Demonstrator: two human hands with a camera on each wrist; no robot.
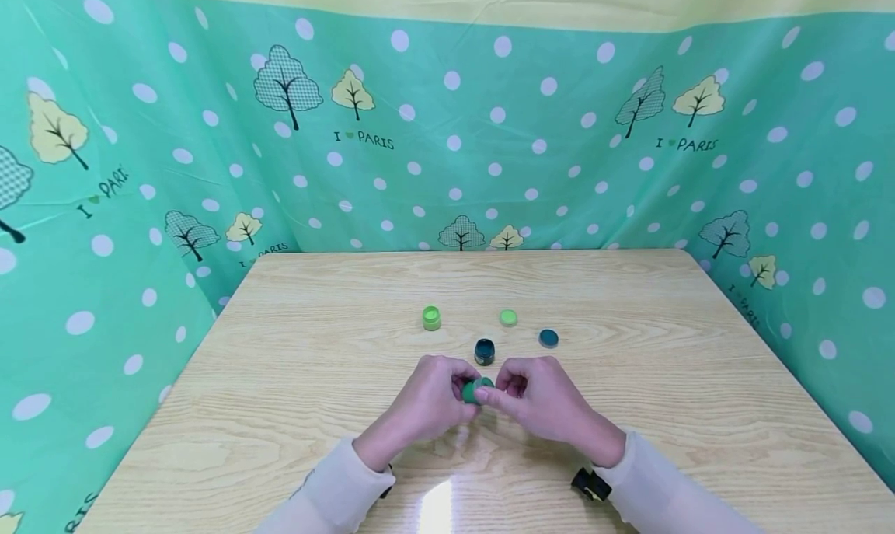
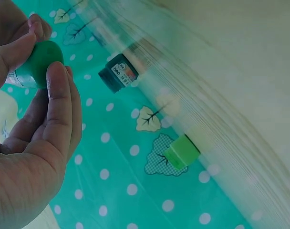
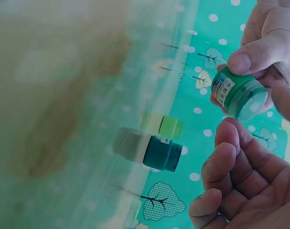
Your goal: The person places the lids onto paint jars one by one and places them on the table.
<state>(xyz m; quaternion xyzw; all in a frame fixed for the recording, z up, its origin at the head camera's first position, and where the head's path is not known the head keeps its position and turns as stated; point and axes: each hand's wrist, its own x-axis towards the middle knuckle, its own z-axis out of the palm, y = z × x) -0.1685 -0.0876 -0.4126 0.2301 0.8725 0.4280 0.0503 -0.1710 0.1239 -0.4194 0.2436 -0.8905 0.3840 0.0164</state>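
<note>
My left hand (image 1: 433, 398) grips a small green paint jar (image 3: 226, 88) by its base, thumb and fingers wrapped around it. The jar is tilted on its side above the table, with a printed label around its body and a paler, cloudy end towards my right hand (image 1: 541, 402). In the head view the right thumb overlaps the jar. In the right wrist view the right fingers (image 3: 219, 167) are loosely bent, their tips close beside the pale end. Just beyond the hands stands a dark teal jar (image 1: 484, 352) with its mouth uncovered.
Farther back on the wooden table (image 1: 336, 301) stands an uncovered light green jar (image 1: 431, 319). A light green lid (image 1: 508, 318) and a dark teal lid (image 1: 548, 338) lie to the right. A dotted green curtain (image 1: 419, 153) hangs around the table.
</note>
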